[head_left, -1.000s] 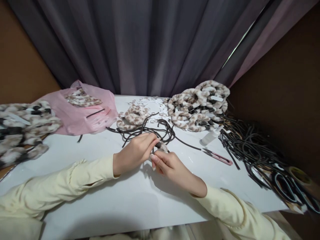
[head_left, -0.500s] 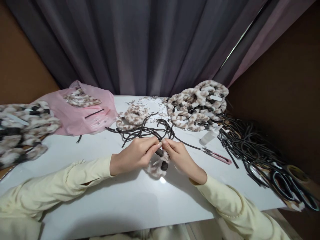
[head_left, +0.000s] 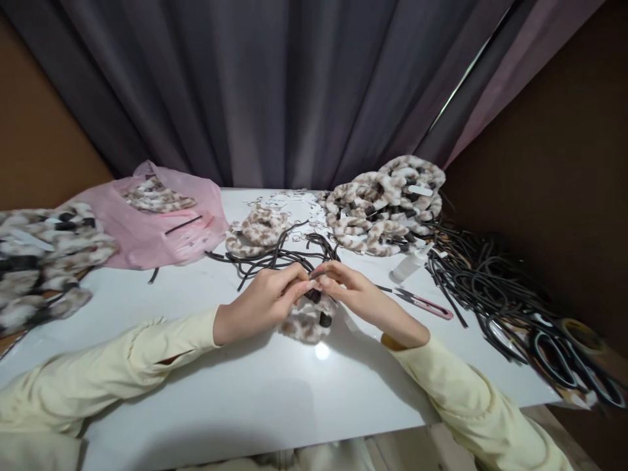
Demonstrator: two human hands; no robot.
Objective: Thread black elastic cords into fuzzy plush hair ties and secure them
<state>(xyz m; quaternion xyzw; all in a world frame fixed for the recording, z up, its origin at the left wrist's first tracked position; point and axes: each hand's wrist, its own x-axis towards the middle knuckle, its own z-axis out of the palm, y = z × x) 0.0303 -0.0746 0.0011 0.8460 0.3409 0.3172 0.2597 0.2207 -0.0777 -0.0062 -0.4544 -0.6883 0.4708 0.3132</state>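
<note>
My left hand (head_left: 267, 304) is closed in a pinch on a black cord (head_left: 319, 273) at the middle of the table. My right hand (head_left: 367, 301) is also closed, its thumb and curled fingers around the same cord, close to the left fingertips. Directly below hangs or lies a fluffy brown-and-white piece (head_left: 301, 329) with black wrapped bands (head_left: 324, 319). The fingers hide part of the cord and of the upper band. Just beyond the hands lies a heap of loose black cords (head_left: 265, 260).
A fluffy coil (head_left: 258, 229) lies behind the cords. Fluffy loops are piled at the back right (head_left: 387, 203) and left (head_left: 44, 261). A pink bag (head_left: 147, 232), clear bottle (head_left: 408, 265), pink-handled thread snips (head_left: 426, 305) and tangled black cords (head_left: 495, 288) surround the white table (head_left: 206, 399).
My right hand has turned and its fingers now arch over the cord, with the wrist farther right. My left hand stays nearly in place. The fluffy piece has shifted slightly.
</note>
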